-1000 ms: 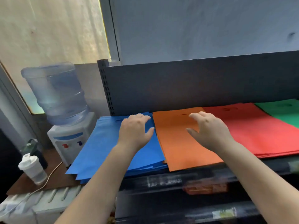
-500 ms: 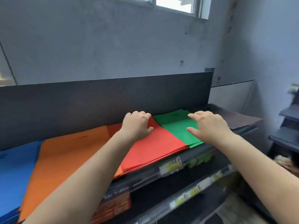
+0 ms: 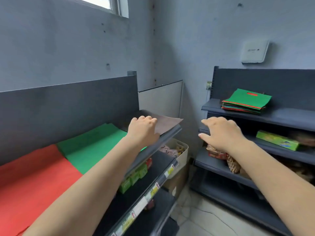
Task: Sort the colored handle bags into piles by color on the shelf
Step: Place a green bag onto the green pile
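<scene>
A small shop: metal display shelves (image 3: 170,133) with price tags (image 3: 154,189) and packaged goods (image 3: 134,178).

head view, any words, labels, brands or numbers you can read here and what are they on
No text here can be read.
White wall box: faint grey logo, too blurred to read.
Price tags on the shelf edge: print too small and smeared.
Green box on the right shelf: coloured print, illegible.
Green packs under the top shelf: markings blurred.
Snack packets below the right hand: print unreadable.
</scene>
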A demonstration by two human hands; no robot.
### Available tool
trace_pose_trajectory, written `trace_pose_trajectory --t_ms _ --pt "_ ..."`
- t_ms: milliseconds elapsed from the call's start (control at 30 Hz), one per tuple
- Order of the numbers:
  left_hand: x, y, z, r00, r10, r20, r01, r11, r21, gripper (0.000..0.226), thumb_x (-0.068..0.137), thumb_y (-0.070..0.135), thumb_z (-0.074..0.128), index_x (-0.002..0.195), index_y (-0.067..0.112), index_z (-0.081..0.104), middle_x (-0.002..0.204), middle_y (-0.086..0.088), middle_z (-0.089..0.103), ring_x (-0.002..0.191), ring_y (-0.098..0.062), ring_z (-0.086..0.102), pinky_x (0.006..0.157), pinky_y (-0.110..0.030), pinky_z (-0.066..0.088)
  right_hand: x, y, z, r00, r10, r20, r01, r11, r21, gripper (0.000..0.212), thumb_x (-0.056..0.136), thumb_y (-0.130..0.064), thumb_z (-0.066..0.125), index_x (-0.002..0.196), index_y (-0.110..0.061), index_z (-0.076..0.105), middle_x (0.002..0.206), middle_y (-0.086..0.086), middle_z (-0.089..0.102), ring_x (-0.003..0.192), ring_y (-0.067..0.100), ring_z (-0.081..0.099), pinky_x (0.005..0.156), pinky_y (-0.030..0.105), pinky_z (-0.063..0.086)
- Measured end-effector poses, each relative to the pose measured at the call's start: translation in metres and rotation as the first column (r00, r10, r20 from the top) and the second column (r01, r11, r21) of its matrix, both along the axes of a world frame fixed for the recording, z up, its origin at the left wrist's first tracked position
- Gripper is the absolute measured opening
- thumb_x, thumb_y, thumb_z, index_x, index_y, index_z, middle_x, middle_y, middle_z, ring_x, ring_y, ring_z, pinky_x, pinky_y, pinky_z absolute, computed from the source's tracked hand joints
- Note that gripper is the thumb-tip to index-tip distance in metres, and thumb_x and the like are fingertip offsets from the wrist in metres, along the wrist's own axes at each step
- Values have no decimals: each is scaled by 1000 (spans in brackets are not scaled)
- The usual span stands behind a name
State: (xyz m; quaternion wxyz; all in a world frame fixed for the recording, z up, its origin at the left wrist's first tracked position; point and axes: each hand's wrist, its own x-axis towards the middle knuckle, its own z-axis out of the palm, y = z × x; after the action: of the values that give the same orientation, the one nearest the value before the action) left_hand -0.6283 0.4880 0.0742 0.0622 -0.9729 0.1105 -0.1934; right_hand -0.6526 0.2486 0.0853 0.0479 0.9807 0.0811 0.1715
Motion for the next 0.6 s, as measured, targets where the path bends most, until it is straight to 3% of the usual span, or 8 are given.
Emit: trace_pose_trajectory --t_ms 233,600 --pt "108 -103 0 981 -191 16 192 981 -29 50 92 52 47 130 20 49 131 -1 55 119 -23 50 96 -37 38 70 -96 -7 984 -180 -10 179 984 -16 57 92 -53 46 141 -24 40 139 0 48 128 24 43 100 40 37" --pt "276 -236 3 941 -339 11 339 941 -7 45 93 46 47 130 19 47 129 -2 54 120 -25 49 97 -37 36 208 -214 -10 930 -367 -15 367 930 -17 53 94 -50 45 137 -21 44 135 3 51 123 24 47 99 42 40"
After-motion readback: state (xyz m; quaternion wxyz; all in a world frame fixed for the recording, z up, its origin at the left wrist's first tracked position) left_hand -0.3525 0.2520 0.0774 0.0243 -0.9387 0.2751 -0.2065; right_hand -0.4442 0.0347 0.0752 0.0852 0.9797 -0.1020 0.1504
